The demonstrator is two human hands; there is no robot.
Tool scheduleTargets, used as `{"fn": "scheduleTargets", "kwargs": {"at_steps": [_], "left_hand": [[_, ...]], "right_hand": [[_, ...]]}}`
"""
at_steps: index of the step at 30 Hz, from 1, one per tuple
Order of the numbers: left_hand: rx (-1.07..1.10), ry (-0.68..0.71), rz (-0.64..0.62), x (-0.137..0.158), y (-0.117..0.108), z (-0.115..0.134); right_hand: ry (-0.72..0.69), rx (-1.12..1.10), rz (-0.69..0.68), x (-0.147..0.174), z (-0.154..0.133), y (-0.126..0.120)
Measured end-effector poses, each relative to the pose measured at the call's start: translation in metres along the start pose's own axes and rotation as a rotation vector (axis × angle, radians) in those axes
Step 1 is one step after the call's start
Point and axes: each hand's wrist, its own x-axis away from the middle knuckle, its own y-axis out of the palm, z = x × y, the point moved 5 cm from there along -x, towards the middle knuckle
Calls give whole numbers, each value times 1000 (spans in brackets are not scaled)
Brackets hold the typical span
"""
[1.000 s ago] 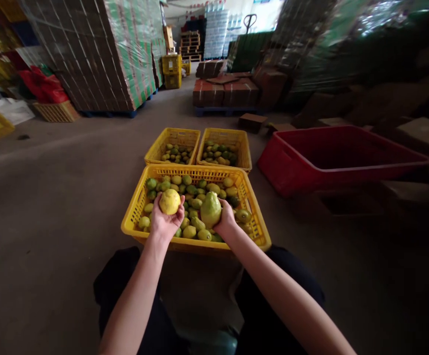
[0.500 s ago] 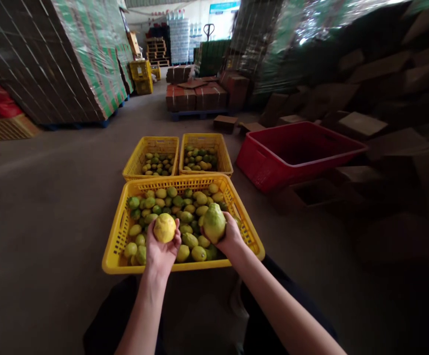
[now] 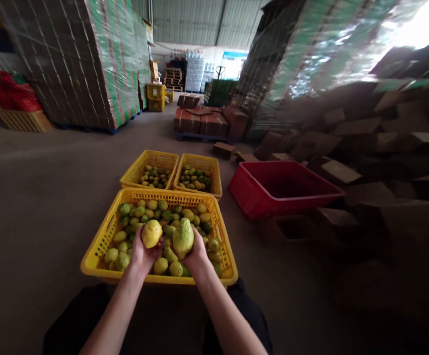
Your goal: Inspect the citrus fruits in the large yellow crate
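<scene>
A dim warehouse surrounds the work, its concrete floor [image 3: 33, 197] smooth and dull, with tall film-wrapped stacks [image 3: 99, 64] catching glossy light and a loose heap of cardboard boxes [image 3: 347, 130] at the right. On the floor stand 3 yellow plastic crates with slotted walls: the front crate [image 3: 155, 280], nearest the person, and 2 back crates [image 3: 129, 178] side by side just beyond it. A smooth-walled red tub [image 3: 249, 197] sits to their right.

Above the front crate, the left hand [image 3: 144, 255] cups a yellow fruit [image 3: 151, 233], rounded and faintly blotched, its fingers curled around it from beneath. The right hand [image 3: 196, 251] has its fingers closed about a green fruit [image 3: 183, 239], larger, pear-shaped and bumpy. So 2 fruits are lifted and neither is set down; many loose fruits [image 3: 160, 266], green to yellow and mostly oval, lie unheld below.
</scene>
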Motion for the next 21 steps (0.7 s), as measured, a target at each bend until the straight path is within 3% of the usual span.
{"fn": "scheduleTargets", "kwargs": {"at_steps": [4, 12, 16, 21], "left_hand": [[-28, 72, 20, -2, -13, 6], [-45, 8, 95, -6, -41, -6], [-19, 72, 60, 6, -31, -9], [-103, 184, -17, 40, 2, 1]], "right_hand": [[237, -49, 76, 23, 13, 1], [249, -121, 35, 46, 7, 3], [248, -143, 34, 50, 4, 2], [228, -128, 37, 49, 6, 1]]}}
